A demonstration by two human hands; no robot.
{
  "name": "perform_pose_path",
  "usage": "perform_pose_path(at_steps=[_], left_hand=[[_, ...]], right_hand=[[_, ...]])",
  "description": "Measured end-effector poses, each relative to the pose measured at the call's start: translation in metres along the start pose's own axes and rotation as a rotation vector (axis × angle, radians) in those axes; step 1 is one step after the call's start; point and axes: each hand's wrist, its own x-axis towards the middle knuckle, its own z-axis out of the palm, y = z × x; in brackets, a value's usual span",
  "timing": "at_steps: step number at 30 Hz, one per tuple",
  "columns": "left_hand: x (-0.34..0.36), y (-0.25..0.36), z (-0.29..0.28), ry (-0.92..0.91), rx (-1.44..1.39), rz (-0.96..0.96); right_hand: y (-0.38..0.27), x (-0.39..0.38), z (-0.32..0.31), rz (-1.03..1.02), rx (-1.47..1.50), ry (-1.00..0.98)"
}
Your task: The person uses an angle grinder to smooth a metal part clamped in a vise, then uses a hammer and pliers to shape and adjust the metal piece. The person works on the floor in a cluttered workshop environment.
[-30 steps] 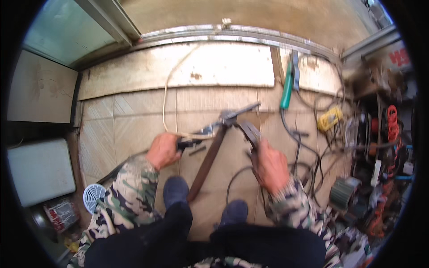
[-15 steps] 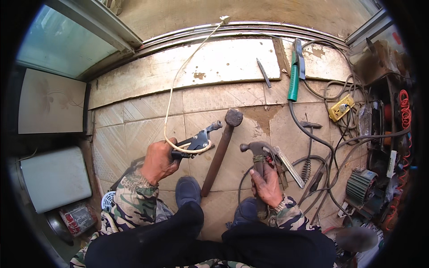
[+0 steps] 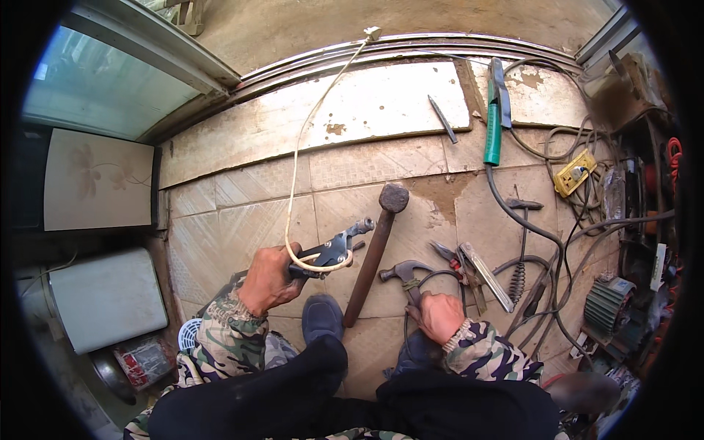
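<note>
My left hand (image 3: pixel 273 280) is closed round the handles of a black hand riveter (image 3: pixel 334 251) with a metal nose. A cream cord (image 3: pixel 295 180) loops over this tool and runs up to a plug at the door track. My right hand (image 3: pixel 440 317) has its fingers wrapped on the handle of a claw hammer (image 3: pixel 401 271), low over the tiles by my shoe. The palm hides most of that handle. Between my hands a sledgehammer (image 3: pixel 372 253) lies with its head pointing away. Pliers (image 3: pixel 444 251) and a light metal bar (image 3: pixel 485 277) lie just beyond my right hand.
A green-handled electrode holder (image 3: pixel 493 139) and a pointed rod (image 3: pixel 442 119) lie near the threshold board (image 3: pixel 381 95). At right are a chipping hammer (image 3: pixel 522 242), cables, a yellow socket box (image 3: pixel 575 174) and a green motor (image 3: pixel 610 304). A pale appliance (image 3: pixel 110 297) stands at left.
My right hand has lowered the claw hammer toward the floor and tilted its head left, uncovering the pliers. My left hand keeps the riveter. The whole view has shifted slightly.
</note>
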Motion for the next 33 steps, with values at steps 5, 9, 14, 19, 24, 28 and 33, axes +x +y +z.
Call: perform_pose_path(at_steps=[5, 9, 14, 19, 24, 28, 33], left_hand=[[-0.019, 0.003, -0.03, -0.144, -0.18, 0.032], [-0.022, 0.019, -0.04, -0.191, -0.173, 0.028], [-0.033, 0.024, -0.046, -0.17, -0.145, 0.036], [-0.045, 0.027, -0.041, -0.096, -0.116, 0.108], [-0.057, 0.035, -0.041, -0.063, -0.036, 0.135], [-0.057, 0.02, -0.019, -0.035, 0.003, 0.192], [-0.06, 0.026, -0.013, -0.042, 0.051, 0.142]], right_hand=[[-0.024, 0.013, -0.044, -0.135, 0.004, 0.097], [-0.038, 0.025, -0.062, -0.216, 0.208, 0.248], [-0.042, 0.033, -0.051, -0.286, 0.295, 0.283], [-0.041, 0.031, -0.039, -0.348, 0.391, 0.305], [-0.049, 0.026, -0.045, -0.394, 0.443, 0.282], [-0.05, 0.021, -0.05, -0.393, 0.473, 0.278], [-0.053, 0.018, -0.049, -0.42, 0.58, 0.287]])
